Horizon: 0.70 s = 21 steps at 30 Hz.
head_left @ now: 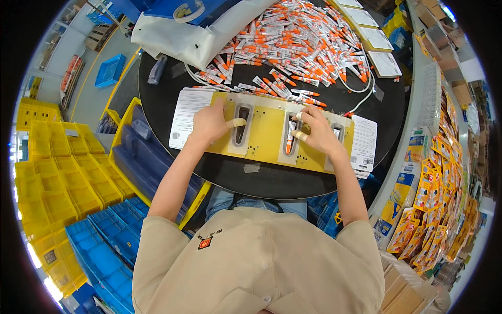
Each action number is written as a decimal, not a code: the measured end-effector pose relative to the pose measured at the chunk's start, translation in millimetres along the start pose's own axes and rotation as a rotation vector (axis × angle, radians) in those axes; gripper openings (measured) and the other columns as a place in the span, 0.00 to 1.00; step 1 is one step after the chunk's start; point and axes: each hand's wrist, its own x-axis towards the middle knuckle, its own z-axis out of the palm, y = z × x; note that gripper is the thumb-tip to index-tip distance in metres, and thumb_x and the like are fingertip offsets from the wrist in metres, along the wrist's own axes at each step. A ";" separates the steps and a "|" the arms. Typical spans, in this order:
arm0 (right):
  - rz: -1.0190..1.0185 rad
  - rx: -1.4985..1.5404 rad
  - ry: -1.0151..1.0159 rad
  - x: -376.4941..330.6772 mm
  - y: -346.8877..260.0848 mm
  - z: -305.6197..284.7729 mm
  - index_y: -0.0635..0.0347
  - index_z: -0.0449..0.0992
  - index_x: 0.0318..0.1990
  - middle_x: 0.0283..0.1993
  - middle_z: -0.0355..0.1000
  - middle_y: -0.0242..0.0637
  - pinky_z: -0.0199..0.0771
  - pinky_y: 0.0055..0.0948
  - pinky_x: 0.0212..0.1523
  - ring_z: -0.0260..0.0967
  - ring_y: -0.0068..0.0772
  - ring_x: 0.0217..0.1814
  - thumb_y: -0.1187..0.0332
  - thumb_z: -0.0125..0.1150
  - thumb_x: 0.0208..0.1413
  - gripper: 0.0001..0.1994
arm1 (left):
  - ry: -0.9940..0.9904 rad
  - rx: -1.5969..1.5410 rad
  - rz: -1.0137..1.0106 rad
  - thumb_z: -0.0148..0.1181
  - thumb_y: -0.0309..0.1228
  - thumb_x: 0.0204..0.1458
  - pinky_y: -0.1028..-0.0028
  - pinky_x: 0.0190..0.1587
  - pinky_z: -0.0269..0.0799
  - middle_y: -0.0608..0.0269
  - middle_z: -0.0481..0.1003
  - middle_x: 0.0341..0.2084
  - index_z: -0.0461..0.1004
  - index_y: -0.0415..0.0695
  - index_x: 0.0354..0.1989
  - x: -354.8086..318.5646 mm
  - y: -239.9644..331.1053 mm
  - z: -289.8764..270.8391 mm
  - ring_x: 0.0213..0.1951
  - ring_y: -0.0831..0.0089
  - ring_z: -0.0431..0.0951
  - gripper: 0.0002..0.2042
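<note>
Now | right hand [317,135] pinches orange-capped white tube [289,142] | left hand [212,123] flat, empty

Looks like a packing workshop: heaps of small tubes [293,42] on the bench [261,180], stacked yellow crates [57,178], printed cards [434,193].

Tube heap [293,42] behind yellow jig [266,137]

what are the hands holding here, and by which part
Right hand presses a small orange-tipped tube into a slot of the yellow jig; exact grip unclear. Left hand rests flat on the jig, holding nothing.
</note>
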 end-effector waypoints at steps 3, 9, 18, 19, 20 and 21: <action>-0.118 0.024 0.228 -16.9 19.1 -0.3 0.61 0.76 0.39 0.47 0.68 0.40 0.69 0.37 0.50 0.66 0.45 0.52 0.70 0.68 0.46 0.12 | 0.060 -0.075 -0.002 0.64 0.47 0.48 0.62 0.32 0.71 0.54 0.76 0.23 0.72 0.40 0.37 12.4 -7.0 1.7 0.30 0.56 0.79 0.21; 0.406 -0.356 0.724 -90.0 97.1 -52.5 0.63 0.74 0.50 0.53 0.70 0.47 0.61 0.39 0.60 0.65 0.48 0.58 0.68 0.63 0.51 0.18 | 0.080 -0.125 0.019 0.62 0.50 0.49 0.63 0.32 0.72 0.52 0.77 0.20 0.76 0.36 0.24 118.8 37.4 22.7 0.26 0.60 0.79 0.24; 0.848 -0.430 0.615 -153.2 172.6 -26.6 0.60 0.65 0.62 0.69 0.56 0.45 0.43 0.58 0.68 0.45 0.50 0.74 0.48 0.50 0.61 0.29 | -0.209 -0.518 -0.142 0.67 0.35 0.47 0.78 0.20 0.72 0.63 0.77 0.18 0.78 0.36 0.35 159.9 48.6 35.0 0.18 0.78 0.75 0.14; 0.739 -0.444 0.702 -152.9 172.3 -23.4 0.60 0.65 0.62 0.68 0.58 0.45 0.44 0.56 0.68 0.46 0.50 0.74 0.50 0.50 0.62 0.28 | -0.083 -0.648 -0.088 0.66 0.35 0.48 0.78 0.20 0.70 0.64 0.75 0.17 0.78 0.36 0.35 152.3 46.6 27.6 0.17 0.79 0.74 0.14; 0.733 -0.453 0.713 -152.0 170.5 -20.6 0.60 0.67 0.61 0.66 0.61 0.45 0.47 0.54 0.68 0.49 0.50 0.72 0.52 0.51 0.61 0.26 | -0.005 -0.782 -0.063 0.66 0.34 0.48 0.79 0.19 0.68 0.66 0.74 0.16 0.78 0.36 0.35 142.1 42.6 18.6 0.16 0.80 0.72 0.13; 0.667 -0.470 0.782 -151.2 167.8 -20.0 0.60 0.68 0.59 0.63 0.64 0.45 0.49 0.51 0.67 0.52 0.50 0.70 0.54 0.53 0.61 0.24 | 0.072 -0.927 -0.037 0.65 0.34 0.49 0.79 0.19 0.66 0.67 0.73 0.15 0.78 0.37 0.35 131.3 38.2 8.3 0.15 0.81 0.70 0.12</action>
